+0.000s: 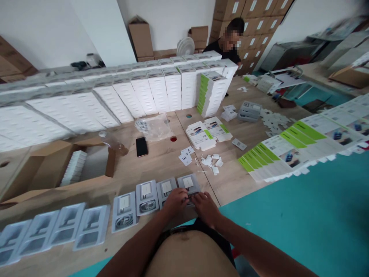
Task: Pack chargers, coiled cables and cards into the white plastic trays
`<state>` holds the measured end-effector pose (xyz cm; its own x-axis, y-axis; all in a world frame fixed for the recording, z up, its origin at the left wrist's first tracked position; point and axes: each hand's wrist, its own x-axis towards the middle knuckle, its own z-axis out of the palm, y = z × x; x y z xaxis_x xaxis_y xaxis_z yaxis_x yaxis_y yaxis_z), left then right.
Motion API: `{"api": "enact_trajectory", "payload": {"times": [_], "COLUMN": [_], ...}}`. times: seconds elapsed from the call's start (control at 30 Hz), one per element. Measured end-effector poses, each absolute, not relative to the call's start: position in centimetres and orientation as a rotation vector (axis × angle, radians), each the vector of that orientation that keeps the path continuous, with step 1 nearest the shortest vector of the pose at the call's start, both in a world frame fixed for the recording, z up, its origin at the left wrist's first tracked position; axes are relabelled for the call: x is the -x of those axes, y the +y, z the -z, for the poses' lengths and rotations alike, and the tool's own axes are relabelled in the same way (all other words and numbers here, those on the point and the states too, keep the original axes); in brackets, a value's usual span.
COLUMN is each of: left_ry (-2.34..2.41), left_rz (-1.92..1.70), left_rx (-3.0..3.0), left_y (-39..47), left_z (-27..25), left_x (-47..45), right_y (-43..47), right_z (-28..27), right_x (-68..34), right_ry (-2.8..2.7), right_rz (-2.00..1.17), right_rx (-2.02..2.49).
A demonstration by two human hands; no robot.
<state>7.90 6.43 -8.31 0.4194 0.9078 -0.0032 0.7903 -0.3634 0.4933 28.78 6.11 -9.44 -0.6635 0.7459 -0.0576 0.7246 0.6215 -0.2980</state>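
At the table's near edge, both my hands meet over the lower part of a grey plastic tray [197, 184] that has a white rectangular piece in its upper compartment. My left hand [176, 202] reaches in from the left with its fingers bent down into the tray. From the right, my right hand [206, 207] bends its fingers over the same compartment. What the fingertips hold is hidden and too small to name. Left of them lie more filled trays, one [147, 197] showing a white piece above a coiled cable [148, 207].
Several unfilled trays [91, 227] line the left. Behind are an open carton [52, 163], a phone [142, 147], a plastic bag [157, 127], small white pieces [212, 162] and flattened boxes [200, 134]. Stacked white boxes [138, 94] form a wall; a person [223, 46] is beyond. Green-white boxes [268, 156] stand right.
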Motion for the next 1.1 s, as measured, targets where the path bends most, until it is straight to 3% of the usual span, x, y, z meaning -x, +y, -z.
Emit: {"api": "enact_trajectory", "payload": {"times": [0.2,0.5,0.7,0.9,1.1], "left_ry": [1.811,2.065,2.129,2.109,2.112], "left_rz": [-0.742,-0.514,-0.066,-0.114,-0.258], "left_rx": [-1.83,-1.505,-1.312,-1.251,-1.161], "left_y": [-0.6,-6.8,-3.4,-2.6,-3.4], "left_z": [5.3,6.1,8.0,9.1,6.9], "left_x": [0.7,2.4,-0.4,-1.4,-2.1], "right_y": [5.9,7.3,8.1,9.0,6.3], "right_z": [10.0,11.2,10.6,8.6,8.4], "right_x": [-27.7,-21.6,-22.8,-22.9,-17.9], "right_ry": [-2.344,-2.117,-2.26,-2.186,-2.195], "right_rz": [-0.59,-0.733,-0.648,-0.776,-0.992], "right_rx": [1.718,2.102,2.114,2.081,1.804]}}
